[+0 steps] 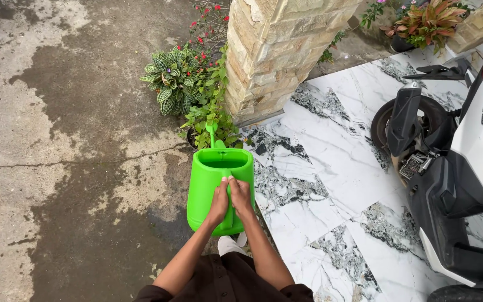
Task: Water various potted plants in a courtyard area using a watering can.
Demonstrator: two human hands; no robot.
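Observation:
A bright green plastic watering can (pixel 213 179) hangs in front of me over the edge between concrete and tiles. Both hands grip its handle: my left hand (pixel 218 202) on the left side, my right hand (pixel 240 196) on the right, thumbs side by side. The can's spout (pixel 212 134) points away from me into a leafy green potted plant (pixel 211 124) at the foot of a stone pillar (pixel 278 50). Behind that stands a plant with striped green-white leaves (pixel 173 78) and one with small red flowers (pixel 207 22).
A black-and-white scooter (pixel 465 151) is parked on the white marble-pattern tiles (pixel 331 162) at right. Wet, stained concrete (pixel 68 145) lies to the left. A pot of reddish-green foliage (pixel 427 22) sits at the far right top.

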